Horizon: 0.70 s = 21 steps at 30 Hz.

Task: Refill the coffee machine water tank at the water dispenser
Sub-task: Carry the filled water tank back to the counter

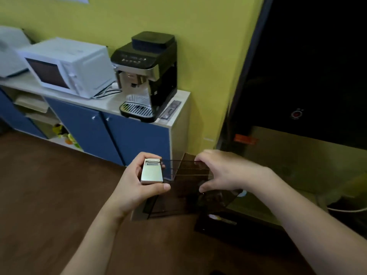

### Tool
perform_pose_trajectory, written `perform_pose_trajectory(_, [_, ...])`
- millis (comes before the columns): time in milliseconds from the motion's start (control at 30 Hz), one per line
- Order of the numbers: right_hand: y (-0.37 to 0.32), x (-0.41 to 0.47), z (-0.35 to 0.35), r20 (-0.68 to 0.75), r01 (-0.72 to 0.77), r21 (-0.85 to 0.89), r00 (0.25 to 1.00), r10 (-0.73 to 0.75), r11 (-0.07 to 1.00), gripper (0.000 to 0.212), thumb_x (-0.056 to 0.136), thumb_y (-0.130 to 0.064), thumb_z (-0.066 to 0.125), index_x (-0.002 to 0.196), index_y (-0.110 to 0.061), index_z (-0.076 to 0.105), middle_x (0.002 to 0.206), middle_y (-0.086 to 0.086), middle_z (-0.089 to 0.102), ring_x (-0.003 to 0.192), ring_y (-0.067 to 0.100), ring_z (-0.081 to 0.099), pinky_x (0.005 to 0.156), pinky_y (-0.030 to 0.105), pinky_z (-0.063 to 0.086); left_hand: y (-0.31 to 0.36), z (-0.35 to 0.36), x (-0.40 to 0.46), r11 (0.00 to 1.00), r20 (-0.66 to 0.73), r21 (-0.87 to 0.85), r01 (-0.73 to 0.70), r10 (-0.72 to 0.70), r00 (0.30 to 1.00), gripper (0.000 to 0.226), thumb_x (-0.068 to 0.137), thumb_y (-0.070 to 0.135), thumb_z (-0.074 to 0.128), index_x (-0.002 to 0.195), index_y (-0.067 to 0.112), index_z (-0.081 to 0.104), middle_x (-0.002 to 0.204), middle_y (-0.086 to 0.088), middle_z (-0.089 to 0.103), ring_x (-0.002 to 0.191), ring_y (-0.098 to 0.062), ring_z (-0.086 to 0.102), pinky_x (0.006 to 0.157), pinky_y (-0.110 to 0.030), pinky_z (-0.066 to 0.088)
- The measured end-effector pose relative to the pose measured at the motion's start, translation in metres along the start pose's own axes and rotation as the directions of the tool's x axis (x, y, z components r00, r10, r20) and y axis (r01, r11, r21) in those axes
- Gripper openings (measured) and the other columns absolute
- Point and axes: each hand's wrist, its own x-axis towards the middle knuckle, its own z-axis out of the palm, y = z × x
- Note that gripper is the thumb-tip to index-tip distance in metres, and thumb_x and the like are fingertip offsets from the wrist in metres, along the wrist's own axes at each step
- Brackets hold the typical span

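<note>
Head view: both hands hold a smoky, see-through tank (186, 187) in the air above the brown floor (49, 185), in front of the cabinet's right end. The left hand (137, 185) has its fingers (156, 187) clamped round the tank's silver end block (152, 171). The right hand (224, 171) pinches the tank's top rim, thumb below, fingers above. The coffee machine (147, 76) stands at the right end of the surface (107, 104), beside a white microwave (67, 66). A dark dispenser (307, 86) with a small red light fills the right side, close to the tank.
</note>
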Motion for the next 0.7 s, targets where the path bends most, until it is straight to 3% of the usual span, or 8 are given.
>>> perform_pose_trajectory(133, [-0.032,0.057,-0.007,0.011,0.077,-0.045,0.997,-0.076,0.996,0.077,0.078,-0.054,0.076,0.141,-0.023,0.044,0.136,-0.005,0.052,0.125,0.016,0.050,0.098,0.033,0.048,-0.016,-0.056,0.009,0.999,-0.030,0.010,0.052,-0.052,0.998,0.065,0.055,0.033,0.090,0.112,0.025,0.060,0.110,-0.005,0.070,0.105,-0.022,0.067,0.080,-0.032,0.055])
perform_pose_trajectory(300, [-0.041,0.135,-0.016,0.020,0.149,-0.093,0.989,-0.147,0.985,0.074,0.076,-0.052,0.077,0.136,-0.022,0.047,0.128,-0.003,0.055,0.116,0.018,0.053,0.093,0.034,0.050,-0.041,-0.108,0.047,0.993,-0.005,0.025,0.113,-0.113,0.994,0.068,0.058,0.030,0.091,0.116,0.024,0.056,0.115,-0.010,0.067,0.106,-0.031,0.065,0.089,-0.054,0.055])
perform_pose_trajectory(467, [-0.039,0.220,-0.036,0.013,0.211,-0.128,0.977,-0.211,0.969,0.074,0.076,-0.051,0.078,0.136,-0.022,0.047,0.126,-0.003,0.055,0.115,0.019,0.054,0.092,0.037,0.050,-0.051,-0.150,0.100,0.974,-0.031,0.187,0.127,-0.123,0.992,0.066,0.058,0.043,0.087,0.116,0.040,0.057,0.109,0.009,0.065,0.103,-0.015,0.065,0.084,-0.036,0.055])
perform_pose_trajectory(700, [-0.083,0.353,-0.076,-0.042,0.349,-0.046,0.935,-0.351,0.936,0.078,0.076,-0.049,0.080,0.140,-0.021,0.046,0.136,-0.001,0.054,0.122,0.019,0.053,0.101,0.039,0.049,-0.036,-0.254,0.162,0.941,-0.200,0.303,0.152,-0.093,0.975,0.065,0.054,0.035,0.087,0.112,0.031,0.060,0.096,0.012,0.067,0.087,-0.009,0.067,0.068,-0.019,0.052])
